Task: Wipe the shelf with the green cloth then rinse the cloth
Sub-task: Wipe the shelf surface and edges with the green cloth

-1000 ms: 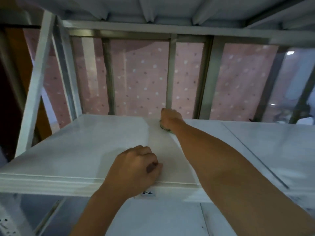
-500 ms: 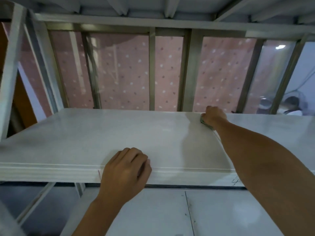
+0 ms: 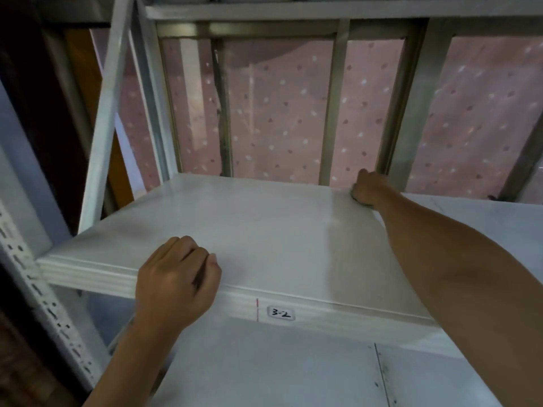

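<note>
1. White shelf (image 3: 264, 230) filled most of the view, flat and bare apart from the two hands, with a paler streak running from the far edge toward the front on its right part
2. Behind it, pink dotted curtain (image 3: 279, 113) seen through a metal-framed window (image 3: 332, 107)
3. Slotted white upright (image 3: 44, 304) at the lower left, beside the shelf's front corner
4. Right hand (image 3: 368, 188) reached to the far edge of the shelf, near a window bar, curled into a fist and pressed down on the green cloth
5. Left hand (image 3: 176, 277) rested over the front lip of the shelf, fingers bent loosely together, holding nothing
6. Small label (image 3: 281, 313) marked "3-2" stuck on the front lip, just right of a thin red line (image 3: 257, 309)
7. Green cloth (image 3: 363, 203) almost wholly hidden under the right hand, only a dark sliver showing beneath the knuckles against the shelf; colour hard to tell there
</note>
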Tool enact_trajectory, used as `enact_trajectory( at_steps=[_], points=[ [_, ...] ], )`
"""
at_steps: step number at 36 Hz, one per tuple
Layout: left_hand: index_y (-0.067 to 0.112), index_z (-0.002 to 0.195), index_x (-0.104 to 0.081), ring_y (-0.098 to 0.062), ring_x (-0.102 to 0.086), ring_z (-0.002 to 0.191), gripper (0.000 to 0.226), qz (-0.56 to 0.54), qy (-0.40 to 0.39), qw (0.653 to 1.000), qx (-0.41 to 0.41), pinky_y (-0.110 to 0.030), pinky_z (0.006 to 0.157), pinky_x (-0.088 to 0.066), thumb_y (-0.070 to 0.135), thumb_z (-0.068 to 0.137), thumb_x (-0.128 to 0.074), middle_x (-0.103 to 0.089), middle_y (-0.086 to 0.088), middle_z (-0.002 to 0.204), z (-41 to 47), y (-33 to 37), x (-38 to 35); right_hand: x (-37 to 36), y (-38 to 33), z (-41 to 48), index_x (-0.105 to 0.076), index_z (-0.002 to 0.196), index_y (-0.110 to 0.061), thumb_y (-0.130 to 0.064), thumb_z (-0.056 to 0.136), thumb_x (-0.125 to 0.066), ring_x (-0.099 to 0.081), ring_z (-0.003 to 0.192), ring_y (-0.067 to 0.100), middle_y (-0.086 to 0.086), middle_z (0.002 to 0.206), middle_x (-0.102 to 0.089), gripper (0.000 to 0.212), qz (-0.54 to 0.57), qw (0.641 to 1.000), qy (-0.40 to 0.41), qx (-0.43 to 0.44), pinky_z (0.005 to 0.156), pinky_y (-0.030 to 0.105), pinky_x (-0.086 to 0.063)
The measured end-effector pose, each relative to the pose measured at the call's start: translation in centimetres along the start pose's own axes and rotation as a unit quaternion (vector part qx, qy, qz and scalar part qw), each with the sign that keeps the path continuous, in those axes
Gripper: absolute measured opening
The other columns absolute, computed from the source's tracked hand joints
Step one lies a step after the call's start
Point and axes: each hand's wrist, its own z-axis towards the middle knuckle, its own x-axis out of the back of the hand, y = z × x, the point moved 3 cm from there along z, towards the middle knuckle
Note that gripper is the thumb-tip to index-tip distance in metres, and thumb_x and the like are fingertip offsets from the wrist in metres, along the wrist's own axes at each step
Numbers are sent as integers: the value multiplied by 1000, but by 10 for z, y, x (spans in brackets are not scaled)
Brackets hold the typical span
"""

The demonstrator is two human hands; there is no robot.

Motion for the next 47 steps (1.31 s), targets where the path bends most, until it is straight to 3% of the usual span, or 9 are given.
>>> enact_trajectory(
  at_steps=[4, 11, 20, 25, 31, 36, 39, 43, 47],
  points=[
    [4, 57, -59, -20, -44, 52, 37, -9, 9, 1000, 9, -38, 47, -39, 12, 93, -57, -52, -6, 59, -4, -36, 12, -15, -81, 5, -41, 140, -3, -23, 98, -49, -56, 115, 39, 22, 132, -54, 47, -3, 999, -21, 46, 81, 37, -45],
    [3, 59, -61, -25, -50, 55, 34, 25, 22, 999, 20, -46, 50, -46, 10, 92, -61, -57, -8, 62, -14, -96, 38, -44, -230, 12, -36, 144, -3, -25, 97, -48, -54, 117, 41, 24, 134, -52, 53, 4, 988, -54, 143, 86, 40, -46],
    [9, 84, -79, -22, -67, 77, 13, 47, 4, 999, -15, -34, 75, -55, 18, 89, -71, -75, -5, 89, -36, -135, 62, -73, -402, -28, -40, 136, -4, -36, 102, -42, -59, 105, 37, 22, 123, -59, 47, 6, 947, -49, 318, 78, 35, -42],
    [7, 89, -79, -22, -69, 82, 14, 37, 17, 999, -5, -34, 80, -55, 16, 88, -68, -75, -6, 92, -43, -145, 69, -73, -424, -46, -41, 134, -5, -35, 103, -39, -60, 100, 36, 21, 119, -60, 44, 4, 936, -52, 349, 75, 34, -38],
    [7, 91, -79, -21, -68, 87, 11, 62, 35, 997, 3, -27, 88, -51, 13, 83, -74, -75, -7, 94, -54, -151, 83, -62, -433, -86, -41, 130, -4, -34, 102, -42, -52, 80, 28, 15, 100, -61, 41, 4, 915, -60, 399, 68, 33, -36],
    [4, 96, -79, -24, -71, 92, 15, 72, 20, 997, 3, -29, 93, -52, 10, 82, -77, -76, -9, 100, -64, -150, 93, -55, -434, -130, -44, 103, -15, -37, 102, -42, -56, 76, 27, 5, 82, -55, 22, 36, 891, -81, 446, 60, 34, -38],
    [2, 89, -77, -26, -69, 86, 9, 72, 25, 997, 12, -32, 82, -58, 8, 88, -71, -75, -9, 94, -69, -150, 103, -47, -432, -166, -39, 99, -20, -37, 104, -39, -55, 74, 21, 7, 87, -60, 18, 36, 869, -93, 485, 62, 34, -41],
    [0, 86, -77, -26, -69, 81, 11, 83, 58, 993, 61, -26, 79, -53, 9, 90, -72, -73, -11, 89, -76, -154, 120, -36, -428, -216, -44, 104, -20, -32, 103, -38, -57, 79, 21, 2, 92, -61, 13, 51, 844, -107, 524, 66, 35, -42],
    [3, 80, -75, -21, -65, 78, 19, 83, 84, 986, 118, -26, 70, -52, 17, 92, -72, -71, -8, 84, -78, -158, 140, -29, -427, -253, -48, 100, -22, -39, 103, -43, -59, 81, 18, 0, 94, -65, 18, 67, 828, -132, 540, 73, 38, -50]
  ],
)
